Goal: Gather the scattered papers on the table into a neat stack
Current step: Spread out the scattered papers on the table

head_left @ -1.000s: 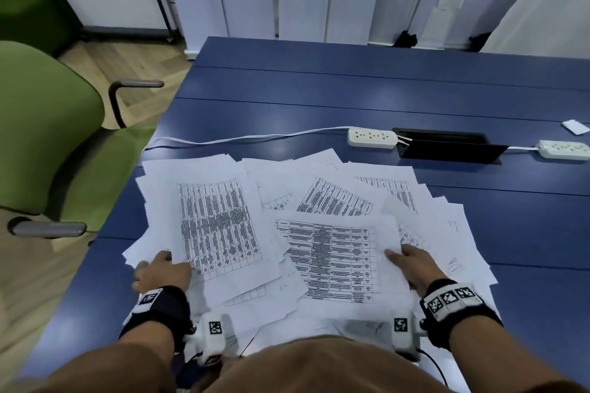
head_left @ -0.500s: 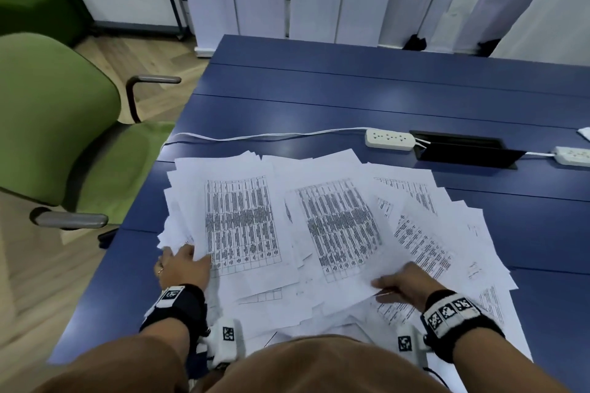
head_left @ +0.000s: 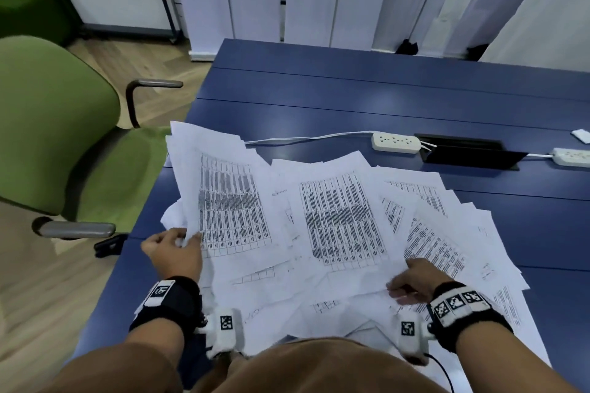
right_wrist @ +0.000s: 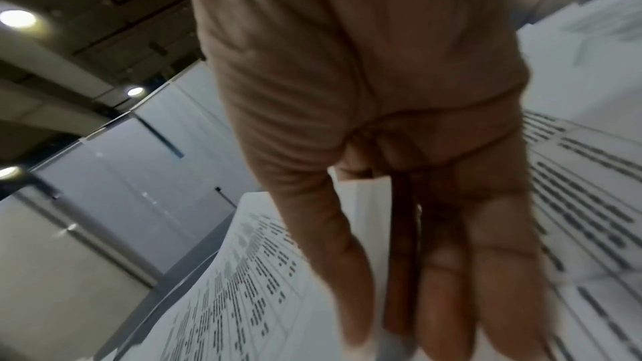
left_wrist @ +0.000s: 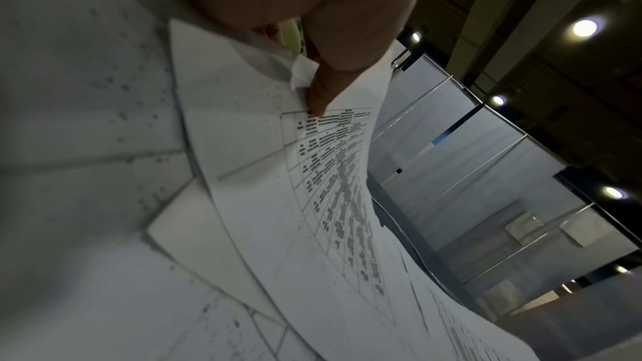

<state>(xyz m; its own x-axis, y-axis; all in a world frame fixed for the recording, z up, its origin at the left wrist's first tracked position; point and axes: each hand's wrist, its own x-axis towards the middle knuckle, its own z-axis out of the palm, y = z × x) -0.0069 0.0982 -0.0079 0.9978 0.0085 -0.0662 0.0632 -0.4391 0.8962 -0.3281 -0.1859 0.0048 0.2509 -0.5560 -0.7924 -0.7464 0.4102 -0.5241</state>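
Observation:
Many white printed papers (head_left: 341,220) lie fanned and overlapping across the near part of the blue table (head_left: 351,99). My left hand (head_left: 174,249) pinches the near left edge of a bundle of sheets (left_wrist: 330,202), and their far end is raised off the table. In the left wrist view my left hand (left_wrist: 316,98) has its thumb pressed on the printed sheet. My right hand (head_left: 412,277) is at the near right of the pile with its fingers tucked under sheets. In the right wrist view my right hand (right_wrist: 392,298) has paper (right_wrist: 243,284) slid between its thumb and straight fingers.
A green armchair (head_left: 48,137) stands close to the table's left edge. Two white power strips (head_left: 396,142) (head_left: 571,156) and a black cable hatch (head_left: 469,153) lie just beyond the papers. A small white item (head_left: 581,135) sits far right. The table's far half is bare blue.
The left hand has lifted the left bundle so it tilts up. The right hand has drawn back toward me and slid into the near right sheets. The pile has shifted.

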